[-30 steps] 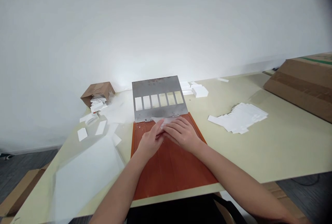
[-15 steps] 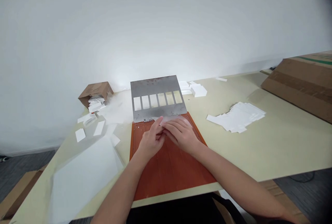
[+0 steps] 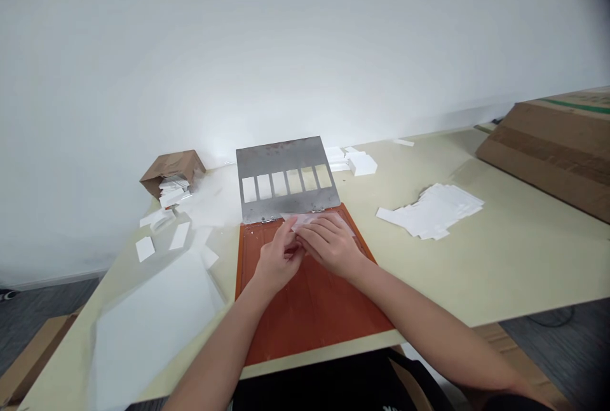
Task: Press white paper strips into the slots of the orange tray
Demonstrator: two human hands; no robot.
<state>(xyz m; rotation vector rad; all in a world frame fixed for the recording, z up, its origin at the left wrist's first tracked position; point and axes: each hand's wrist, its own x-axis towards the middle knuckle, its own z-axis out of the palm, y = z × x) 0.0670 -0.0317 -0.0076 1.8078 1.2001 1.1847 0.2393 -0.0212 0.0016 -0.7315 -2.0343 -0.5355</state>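
Observation:
My left hand (image 3: pixel 277 257) and my right hand (image 3: pixel 336 247) meet over the upper part of a reddish-brown board (image 3: pixel 314 309). Between their fingers is a thin, see-through plastic piece (image 3: pixel 305 218), probably a film or small bag, partly hidden by the hands. The right fingers lie bent over it, and the left thumb and fingers pinch close to its near edge. Hinged to the board's far edge, a grey metal plate (image 3: pixel 281 152) with a row of rectangular cut-outs stands tilted up just beyond my fingertips.
Left of the board lie large white translucent sheets (image 3: pixel 152 328) and loose white cards (image 3: pixel 145 248). A small carton (image 3: pixel 178 163) spills white cards behind them. To the right are a spread pile of white cards (image 3: pixel 433 211), a white stack (image 3: pixel 362 164) and a large cardboard box (image 3: pixel 553 150).
The view has shifted slightly. More of the see-through plastic shows beyond my fingers, spread a little flatter near the hinge. Both hands keep nearly the same place and grip.

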